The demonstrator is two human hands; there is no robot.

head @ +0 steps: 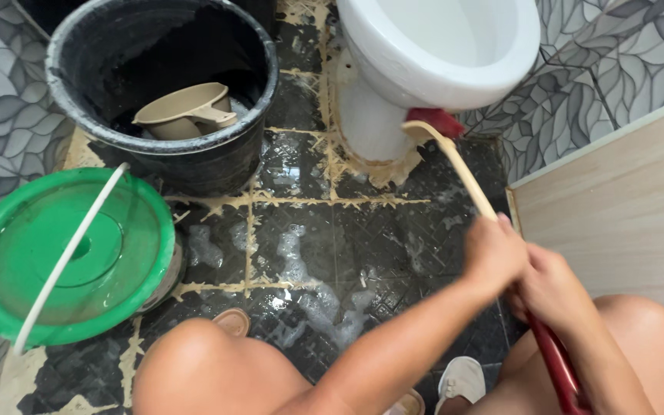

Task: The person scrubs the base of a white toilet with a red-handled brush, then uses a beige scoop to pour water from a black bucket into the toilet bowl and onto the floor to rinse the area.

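My left hand (pixel 493 255) and my right hand (pixel 553 290) both grip one long-handled brush (pixel 463 167). The left hand sits higher on the tan part of the handle. Below it, the right hand holds the red end, which runs down between my knees. The brush's head, with red bristles (pixel 444 121), presses against the base of a white toilet (pixel 393 107), just under the bowl. The black tiled floor (pixel 309 230) in front of the toilet is wet, with patches of foam.
A black bucket (pixel 71 69) with a tan scoop (pixel 186 111) in it stands at the upper left. Below it is a green-lidded pail (pixel 9 253) with a white wire handle. A pale wooden panel (pixel 616 207) is on the right. My knees and sandals fill the bottom edge.
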